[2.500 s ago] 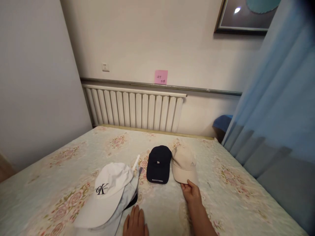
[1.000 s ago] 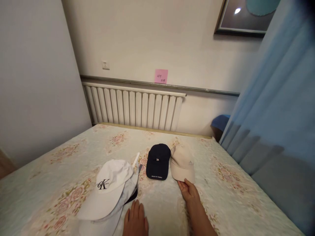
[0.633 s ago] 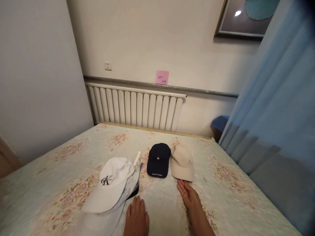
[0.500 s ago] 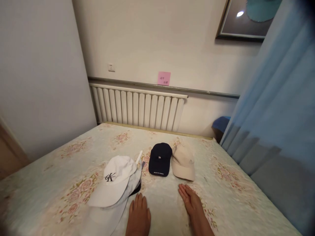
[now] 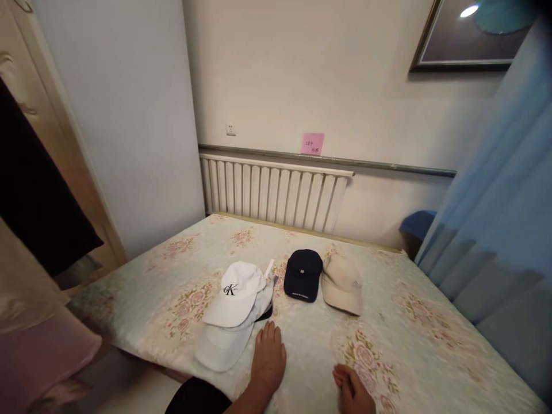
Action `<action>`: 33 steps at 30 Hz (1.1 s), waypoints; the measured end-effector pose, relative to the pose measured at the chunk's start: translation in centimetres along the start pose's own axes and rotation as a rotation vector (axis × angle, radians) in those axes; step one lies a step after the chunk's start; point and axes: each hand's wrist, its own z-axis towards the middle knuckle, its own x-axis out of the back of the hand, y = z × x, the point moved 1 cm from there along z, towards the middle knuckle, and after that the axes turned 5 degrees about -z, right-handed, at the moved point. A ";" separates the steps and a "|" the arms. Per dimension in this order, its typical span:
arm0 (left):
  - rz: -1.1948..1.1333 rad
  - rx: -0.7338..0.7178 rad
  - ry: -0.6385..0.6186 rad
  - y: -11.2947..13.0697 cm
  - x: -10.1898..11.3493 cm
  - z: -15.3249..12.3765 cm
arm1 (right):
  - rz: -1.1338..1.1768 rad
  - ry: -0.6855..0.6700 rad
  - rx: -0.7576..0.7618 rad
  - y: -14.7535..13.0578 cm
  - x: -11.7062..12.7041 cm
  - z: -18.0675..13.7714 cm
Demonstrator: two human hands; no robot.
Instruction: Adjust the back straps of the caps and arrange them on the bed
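White cap [image 5: 244,279] sits up-left of the flat, empty left hand [image 5: 269,353], brim [image 5: 226,311] aimed near-left; right hand [image 5: 354,386] is farther, curled, can't tell how wide.

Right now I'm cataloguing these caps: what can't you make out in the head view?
In the head view:
Black brim-like piece: mostly covered by the pale grey cloth cap, itself partly covered by the white cloth cap.
Square pink paper note: handwriting too small.
Rectangular dark-framed picture: cut off by the top edge and blue fabric curtain.
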 end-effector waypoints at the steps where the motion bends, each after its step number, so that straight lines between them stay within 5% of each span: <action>1: -0.008 -0.003 -0.013 -0.1 0.1 -0.1 | -0.088 0.010 0.055 0.4 0.1 -0.6; 5: -0.041 -0.038 -0.068 -0.6 0.6 -1.0 | -0.156 0.037 0.191 1.1 0.1 -1.9; 11: -0.139 -0.039 -0.122 -2.2 1.4 -3.0 | -0.026 0.057 0.174 0.8 -0.6 -2.1; 19: -0.026 -0.119 0.162 -5.4 6.6 -1.6 | -0.101 0.045 0.284 1.8 -0.5 -1.8; 23: 0.128 0.023 0.240 -7.2 8.7 0.4 | -0.304 0.042 0.566 2.2 -0.4 -1.7; 27: 0.224 0.195 0.174 -8.3 8.9 2.2 | -0.610 0.082 0.900 2.3 -0.5 -1.8; 33: 0.271 0.300 0.013 -8.5 8.6 3.8 | -0.840 0.119 1.060 2.7 -0.8 -1.7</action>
